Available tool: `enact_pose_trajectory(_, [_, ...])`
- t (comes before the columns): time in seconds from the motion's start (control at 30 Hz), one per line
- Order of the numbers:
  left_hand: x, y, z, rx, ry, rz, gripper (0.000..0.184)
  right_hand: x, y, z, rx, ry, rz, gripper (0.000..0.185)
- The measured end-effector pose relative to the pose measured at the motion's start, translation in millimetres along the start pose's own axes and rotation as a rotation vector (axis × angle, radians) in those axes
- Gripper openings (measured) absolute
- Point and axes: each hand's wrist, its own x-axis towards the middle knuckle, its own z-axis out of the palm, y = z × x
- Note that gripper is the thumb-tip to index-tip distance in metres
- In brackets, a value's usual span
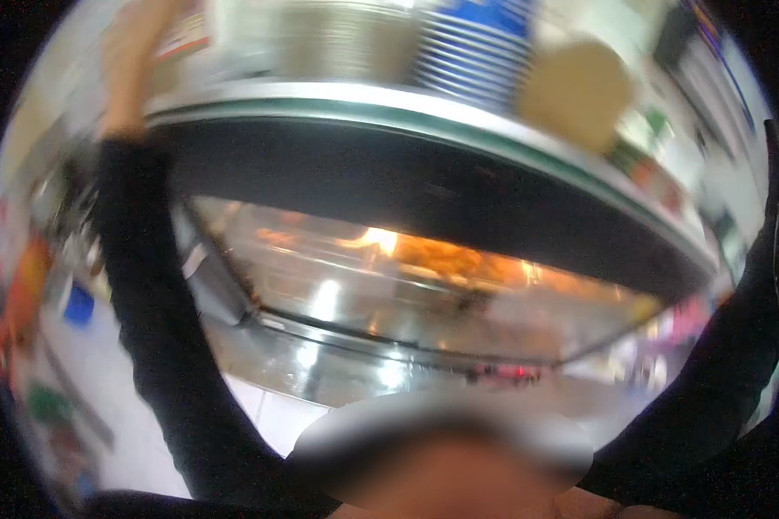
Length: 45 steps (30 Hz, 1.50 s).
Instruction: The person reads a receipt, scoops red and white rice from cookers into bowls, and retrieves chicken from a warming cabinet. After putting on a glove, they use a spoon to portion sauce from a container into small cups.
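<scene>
The left hand [131, 56] is reaching up at the shelf's [320, 93] end, nothing visibly lifted yet.
Blur is hiding its grip, so I can't tell; a red-edged item [184, 36] is sitting just beside it, with seemingly open room before the pale stack [346, 43]. The right hand is out of view.

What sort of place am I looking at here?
Probably a takeaway kitchen or food counter, though the view is blurred: a lit display case holds orange-brown, food-like pieces, and stacked containers or lids stand on the shelf above.
</scene>
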Motion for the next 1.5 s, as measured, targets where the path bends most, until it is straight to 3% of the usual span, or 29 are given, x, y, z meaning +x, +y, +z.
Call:
enact_pose_trajectory(0.17, [-161.6, 113.6, 18.9, -0.177, 0.254, 0.024, 0.06, -204.6, -28.0, -158.6, -0.212, -0.049, 0.086, 0.016])
enact_pose_trajectory(0.3, [-311.7, 217.2, 64.3, -0.26, 0.196, -0.121, 0.059, -342.5, -58.6, -277.4, -0.345, -0.112, 0.202, 0.015])
enact_pose_trajectory(0.47, [-468.9, 391.0, 148.9, -0.541, -0.252, -0.411, 0.058, -527.3, -49.9, -379.7, -0.358, -0.244, 0.498, 0.016])
enact_pose_trajectory(0.6, [-481.7, 560.7, 252.7, -0.935, -0.78, -0.485, 0.058, -717.1, -28.9, -402.2, -0.22, -0.509, 1.027, 0.011])
enact_pose_trajectory(0.63, [-470.2, 604.7, 278.9, -0.973, -0.913, -0.501, 0.057, -782.8, -29.2, -405.7, -0.085, -0.487, 1.105, 0.011])
enact_pose_trajectory(0.67, [-454.3, 649.9, 299.8, -0.943, -1.089, -0.605, 0.061, -825.4, -36.7, -407.0, -0.062, -0.525, 1.325, 0.012])
enact_pose_trajectory(0.73, [-431.7, 722.6, 340.3, -1.084, -1.128, -0.427, 0.057, -951.0, -46.5, -405.0, -0.129, -0.737, 1.222, 0.014])
enact_pose_trajectory(0.83, [-447.7, 778.5, 394.3, -1.431, -1.153, -0.538, 0.059, -1073.4, -70.3, -388.4, -0.099, -1.006, 1.369, 0.02])
enact_pose_trajectory(0.87, [-455.1, 787.9, 407.4, -1.402, -1.145, -0.535, 0.061, -1108.3, -74.4, -379.9, -0.094, -1.097, 1.45, 0.021])
enact_pose_trajectory(0.93, [-470.1, 796.7, 430.5, -1.353, -1.137, -0.524, 0.065, -1145.8, -80.9, -369.7, -0.068, -1.038, 1.412, 0.022])
enact_pose_trajectory(1.0, [-495.2, 801.7, 458.7, -1.316, -1.161, -0.639, 0.068, -1162.0, -69.4, -357.7, 0.008, -1.356, 1.629, 0.023])
enact_pose_trajectory(1.07, [-517.7, 804.5, 484.2, -1.268, -1.188, -0.706, 0.069, -1182.3, -59.4, -352.7, 0.205, -1.552, 1.392, 0.028])
enact_pose_trajectory(1.17, [-529.3, 836.6, 524.7, -1.378, -1.187, -0.816, 0.071, -1185.4, -39.2, -367.1, 0.477, -1.217, 1.283, 0.029])
enact_pose_trajectory(1.27, [-522.5, 877.9, 565.2, -1.452, -1.198, -0.814, 0.07, -1140.1, 28.6, -388.5, 0.317, -1.288, 1.588, 0.03])
enact_pose_trajectory(1.3, [-516.7, 890.2, 577.5, -1.453, -1.216, -0.791, 0.07, -1129.4, 51.1, -392.9, 0.066, -1.176, 1.611, 0.035])
enact_pose_trajectory(1.4, [-500.8, 929.6, 612.8, -1.494, -1.238, -0.697, 0.072, -1166.8, 84.0, -394.9, -0.363, -0.845, 1.521, 0.036])
enact_pose_trajectory(1.5, [-481.1, 972.4, 636.6, -1.407, -1.256, -0.57, 0.073, -1246.8, 55.5, -373.3, -0.164, -0.968, 1.211, 0.036])
